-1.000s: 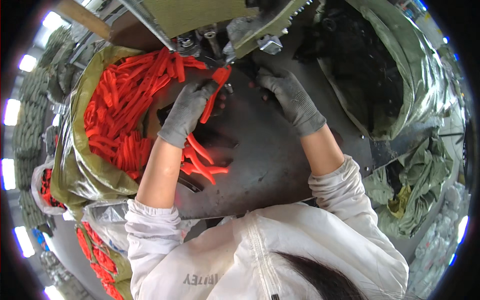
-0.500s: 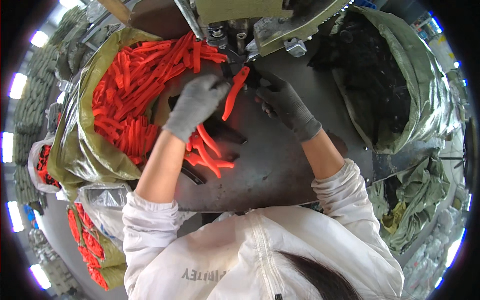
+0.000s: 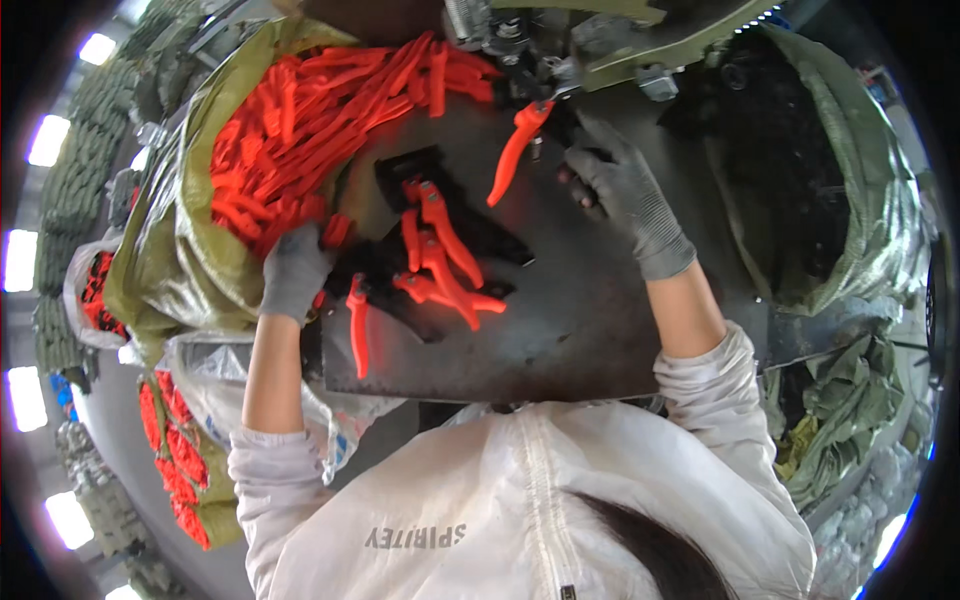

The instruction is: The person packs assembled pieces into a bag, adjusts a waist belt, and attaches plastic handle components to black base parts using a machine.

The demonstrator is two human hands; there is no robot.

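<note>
Right hand, gray glove, fingers curled at the top of an orange handle that's standing up against the machine at the counter's far edge; actual grip hidden by dark metal. Left hand loosely closed at the sack of orange handles, one seemingly under the palm, can't confirm. Handles look light, stiff, smooth plastic; best pinched mid-shaft. Machine top is cut off.

Scene was fairly bright, lit by ceiling lamps glaring white far left of the dark metal worktable. Table centre was sharp, with soft shadows. Fisheye bent everything around it; black vignette ringed the rim, corners were lost.
</note>
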